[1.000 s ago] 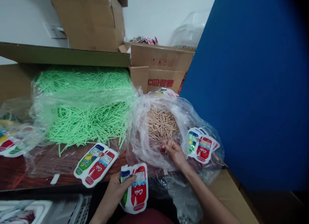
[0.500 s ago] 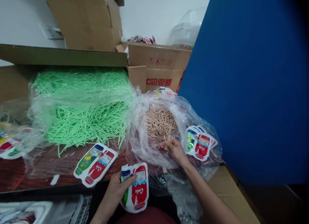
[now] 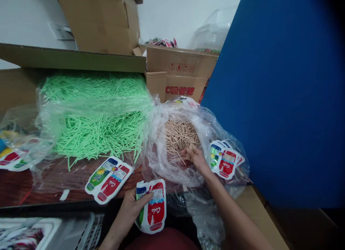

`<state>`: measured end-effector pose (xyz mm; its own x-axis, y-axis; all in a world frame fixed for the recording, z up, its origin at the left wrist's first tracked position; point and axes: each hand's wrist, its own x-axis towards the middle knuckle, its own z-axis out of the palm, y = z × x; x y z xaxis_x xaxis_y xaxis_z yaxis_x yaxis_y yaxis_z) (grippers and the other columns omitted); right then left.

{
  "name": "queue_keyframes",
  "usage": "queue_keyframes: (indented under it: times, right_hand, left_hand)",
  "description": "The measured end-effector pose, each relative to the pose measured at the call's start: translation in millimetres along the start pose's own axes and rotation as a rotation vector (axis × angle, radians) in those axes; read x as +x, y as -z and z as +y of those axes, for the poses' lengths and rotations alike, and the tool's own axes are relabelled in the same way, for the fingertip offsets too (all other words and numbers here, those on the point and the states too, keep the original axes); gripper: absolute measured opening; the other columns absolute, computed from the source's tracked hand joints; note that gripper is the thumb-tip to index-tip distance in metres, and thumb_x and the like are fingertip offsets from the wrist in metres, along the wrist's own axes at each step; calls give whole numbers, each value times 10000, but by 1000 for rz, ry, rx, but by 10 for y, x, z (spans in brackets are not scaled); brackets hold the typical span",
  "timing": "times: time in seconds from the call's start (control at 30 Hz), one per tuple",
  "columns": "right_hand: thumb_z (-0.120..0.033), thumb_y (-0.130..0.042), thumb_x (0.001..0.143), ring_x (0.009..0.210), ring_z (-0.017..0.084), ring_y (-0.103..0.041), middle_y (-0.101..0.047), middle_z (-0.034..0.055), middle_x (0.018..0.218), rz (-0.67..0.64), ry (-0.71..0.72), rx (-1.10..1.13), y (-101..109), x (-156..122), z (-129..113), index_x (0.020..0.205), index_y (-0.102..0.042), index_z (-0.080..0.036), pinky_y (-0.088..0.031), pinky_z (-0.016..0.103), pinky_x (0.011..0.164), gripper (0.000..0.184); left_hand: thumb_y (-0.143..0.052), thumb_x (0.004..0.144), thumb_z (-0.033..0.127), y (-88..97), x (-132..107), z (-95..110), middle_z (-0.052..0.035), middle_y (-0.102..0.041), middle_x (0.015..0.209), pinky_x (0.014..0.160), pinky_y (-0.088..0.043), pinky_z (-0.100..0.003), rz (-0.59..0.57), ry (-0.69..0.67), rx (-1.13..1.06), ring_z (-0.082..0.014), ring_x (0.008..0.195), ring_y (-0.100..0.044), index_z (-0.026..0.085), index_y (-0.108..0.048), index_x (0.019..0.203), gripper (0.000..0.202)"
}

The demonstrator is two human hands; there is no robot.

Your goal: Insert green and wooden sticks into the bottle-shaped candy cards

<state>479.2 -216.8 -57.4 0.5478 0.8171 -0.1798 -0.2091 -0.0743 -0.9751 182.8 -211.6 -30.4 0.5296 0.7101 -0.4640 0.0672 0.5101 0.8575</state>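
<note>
My left hand (image 3: 134,208) is closed on a bottle-shaped packet (image 3: 156,210) printed green and red with "Cola", held above my lap. At the near edge of a pile of thin brown sticks (image 3: 180,135) is my right hand (image 3: 196,158), its fingers pinched round a small bunch of brown sticks (image 3: 190,152). The pile lies in an opened clear plastic bag (image 3: 159,146). Right of that hand, several similar packets (image 3: 227,163) lie overlapped on the plastic. Another packet (image 3: 110,179) lies flat on the dark red table (image 3: 51,189), left of my left hand.
Bright green thin strands (image 3: 99,135) spill from a plastic-lined cardboard box (image 3: 81,59) at the left. A carton (image 3: 183,63) with red lettering stands behind the sticks. A large blue panel (image 3: 277,99) blocks the right side. A white tray (image 3: 51,228) sits low at the left.
The view has shifted slightly. My right hand stays at the stick pile with its bunch, the fingers slightly repositioned. My left hand still holds its packet.
</note>
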Motion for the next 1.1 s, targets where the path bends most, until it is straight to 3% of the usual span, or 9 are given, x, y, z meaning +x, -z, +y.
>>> queue_keyframes:
  times: [0.1, 0.2, 0.27, 0.33, 0.47, 0.6, 0.8, 0.93, 1.1]
  right_hand:
    - [-547, -674, 720, 737, 210, -664, -706, 32, 820, -38, 51, 20, 43, -184, 53, 845, -583, -223, -542, 371, 701, 360]
    - [-515, -651, 768, 743, 182, -629, -674, 15, 799, -118, 131, -51, 89, -371, 153, 836, -599, -214, -514, 342, 745, 313]
    - [-493, -655, 772, 720, 175, -612, -648, 1, 752, -93, 156, -9, 96, -453, 156, 813, -598, -214, -509, 337, 744, 288]
    - [-456, -674, 770, 748, 183, -624, -639, -7, 755, -21, 164, 174, 54, -516, 60, 831, -588, -227, -515, 357, 768, 253]
    - [-377, -690, 780, 857, 199, -648, -641, -12, 780, 0, 154, 510, -223, -702, -323, 867, -576, -245, -481, 438, 934, 194]
    - [-404, -673, 788, 832, 212, -666, -645, -13, 736, -64, 174, 559, -607, -949, -572, 864, -545, -257, -437, 490, 999, 210]
    - [-434, -611, 819, 865, 218, -681, -669, -17, 725, -154, 110, 453, -895, -1136, -500, 895, -510, -268, -490, 430, 925, 209]
    - [-438, -607, 824, 925, 226, -678, -689, -7, 767, -153, 39, 409, -922, -1187, -440, 931, -508, -262, -515, 384, 863, 228]
    - [-431, -651, 782, 837, 233, -691, -705, -4, 749, -133, -46, 440, -889, -1220, -352, 923, -516, -253, -548, 354, 724, 264]
  left_hand:
    - [-793, 671, 371, 6, 3, -22, -60, -775, 770, 643, -526, -272, -20, -7, 5, -222, 666, -695, 129, -744, 798, 277]
    - [-792, 670, 367, -8, -7, -28, -62, -766, 737, 622, -512, -256, -22, -18, 23, -205, 628, -679, 118, -742, 747, 265]
    - [-790, 674, 355, -32, -8, -17, -52, -757, 711, 611, -499, -244, -29, -37, 24, -191, 611, -666, 117, -735, 723, 250]
    - [-781, 688, 340, -70, 1, 10, -40, -749, 700, 608, -493, -239, -54, -57, 19, -182, 608, -656, 120, -729, 728, 230]
    - [-770, 703, 320, -188, 24, 118, -36, -745, 700, 609, -490, -238, -128, -83, 40, -174, 608, -645, 117, -731, 725, 207]
    - [-773, 692, 322, -293, 9, 230, -32, -739, 694, 614, -489, -243, -200, -108, 56, -178, 614, -641, 117, -738, 718, 210]
    - [-758, 709, 288, -293, -33, 231, -40, -742, 759, 692, -499, -266, -243, -135, -10, -184, 670, -649, 117, -749, 820, 204]
    - [-760, 708, 272, -285, -54, 213, -34, -733, 742, 684, -495, -256, -234, -138, -48, -177, 665, -641, 119, -736, 786, 173]
    - [-770, 695, 265, -257, -52, 218, -45, -743, 805, 720, -505, -277, -224, -142, -74, -200, 718, -658, 123, -732, 861, 222]
